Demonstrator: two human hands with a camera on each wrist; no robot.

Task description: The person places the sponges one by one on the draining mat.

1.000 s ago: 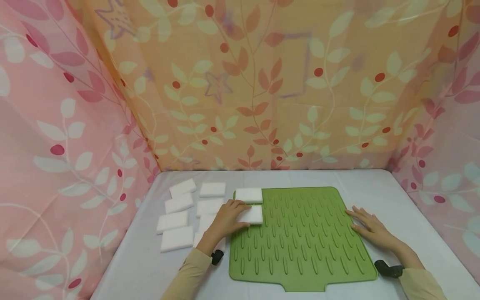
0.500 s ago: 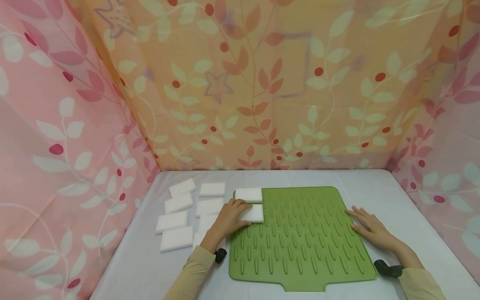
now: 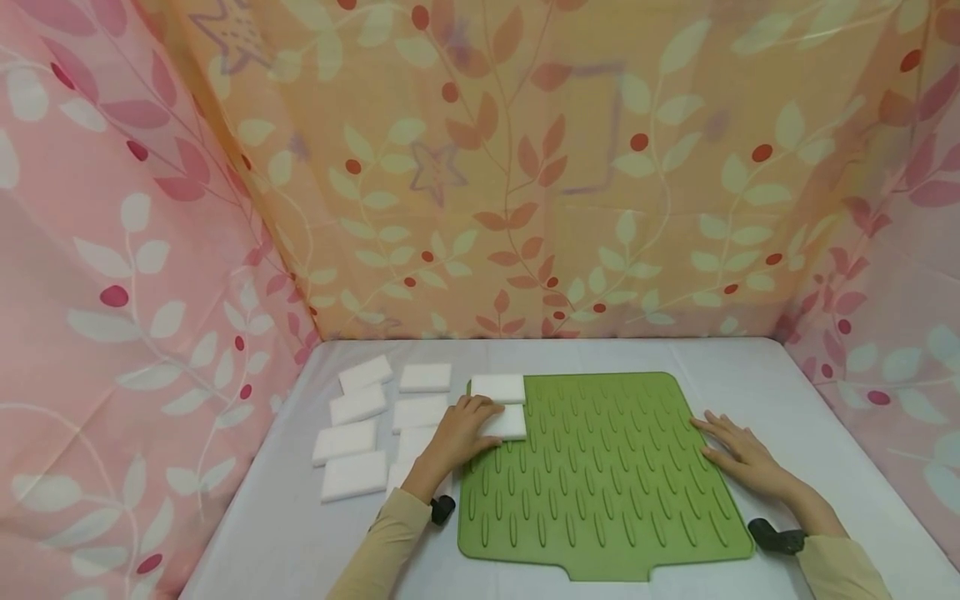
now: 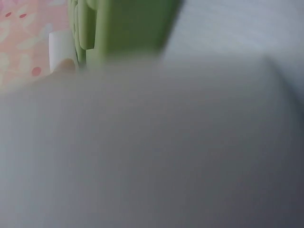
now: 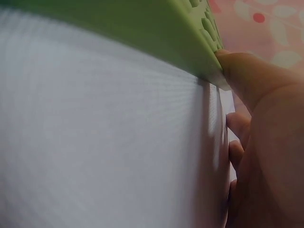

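My left hand (image 3: 459, 433) holds a flat white sponge block (image 3: 508, 422) between thumb and fingers, on the upper left of a green ridged mat (image 3: 600, 475). Just beyond it another white sponge block (image 3: 498, 388) lies at the mat's far left corner. The left wrist view is mostly covered by a blurred grey shape; a fingertip on a white block (image 4: 61, 47) shows at its upper left. My right hand (image 3: 750, 457) rests at the mat's right edge with fingers extended. In the right wrist view its thumb (image 5: 242, 71) touches the mat's rim.
Left of the mat, several more white sponge blocks (image 3: 354, 477) lie in two loose columns on the white tablecloth (image 3: 262, 533). Floral fabric (image 3: 495, 208) hangs behind the table and on both sides. A short tab (image 3: 609, 573) sticks out of the mat's near edge.
My left hand has slid its block slightly away from me, narrowing the gap to the corner block. The right hand has stayed in place.
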